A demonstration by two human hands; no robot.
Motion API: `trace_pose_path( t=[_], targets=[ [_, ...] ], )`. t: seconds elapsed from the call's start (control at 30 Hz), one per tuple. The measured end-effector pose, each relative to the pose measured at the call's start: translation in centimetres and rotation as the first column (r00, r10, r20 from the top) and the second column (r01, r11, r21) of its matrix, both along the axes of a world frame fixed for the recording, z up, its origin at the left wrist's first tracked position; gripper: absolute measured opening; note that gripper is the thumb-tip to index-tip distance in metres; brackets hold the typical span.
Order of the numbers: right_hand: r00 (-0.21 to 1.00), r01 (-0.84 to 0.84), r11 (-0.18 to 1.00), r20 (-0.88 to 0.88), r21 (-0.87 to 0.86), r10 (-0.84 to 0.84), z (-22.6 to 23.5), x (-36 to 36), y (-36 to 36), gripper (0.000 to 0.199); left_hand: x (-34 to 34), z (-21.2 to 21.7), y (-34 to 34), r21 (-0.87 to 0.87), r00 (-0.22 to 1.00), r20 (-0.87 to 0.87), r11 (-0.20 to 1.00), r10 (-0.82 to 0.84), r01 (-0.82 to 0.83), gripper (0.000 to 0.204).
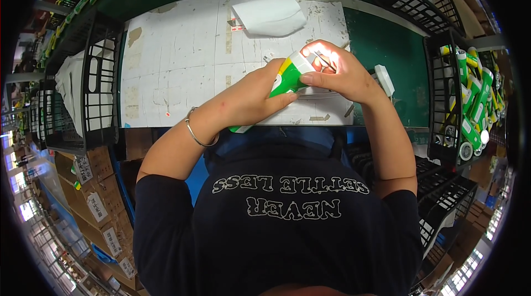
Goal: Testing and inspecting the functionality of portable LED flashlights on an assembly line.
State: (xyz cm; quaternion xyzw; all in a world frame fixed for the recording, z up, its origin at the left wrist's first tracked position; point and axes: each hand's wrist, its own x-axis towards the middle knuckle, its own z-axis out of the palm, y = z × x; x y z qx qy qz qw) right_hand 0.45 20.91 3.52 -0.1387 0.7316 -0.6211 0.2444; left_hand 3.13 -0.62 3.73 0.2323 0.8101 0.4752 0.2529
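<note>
Both hands grip a green and white torch over the white mat

The left hand [251, 99] wraps around the torch [287, 77] body, fingers closed on it, a bangle [197, 133] on that wrist; the right hand [337, 74] pinches the lit head end, which glows against its fingers. The torch slants between them, above the mat [182, 58]; a crate [470, 102] of similar torches stands to the right

The head camera looks steeply down, close over the white work mat [182, 58] and lap.
</note>
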Motion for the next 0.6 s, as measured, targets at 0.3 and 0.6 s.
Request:
trace_pose_path(
  t=[0.3,0.6],
  targets=[
    [0.997,-0.07,0.997,0.02,0.044,0.07,0.4,-0.2,0.5,0.049,0.4,0.5,-0.3,-0.002,0.996,-0.086,1.0,-0.001,0.001,0.057],
    [0.999,-0.007,0.997,-0.039,-0.082,0.004,0.5,-0.2,3.0,0.065,0.1,2.5,-6.1,-0.36,0.972,-0.23,0.932,-0.057,-0.03,0.034]
  ],
)
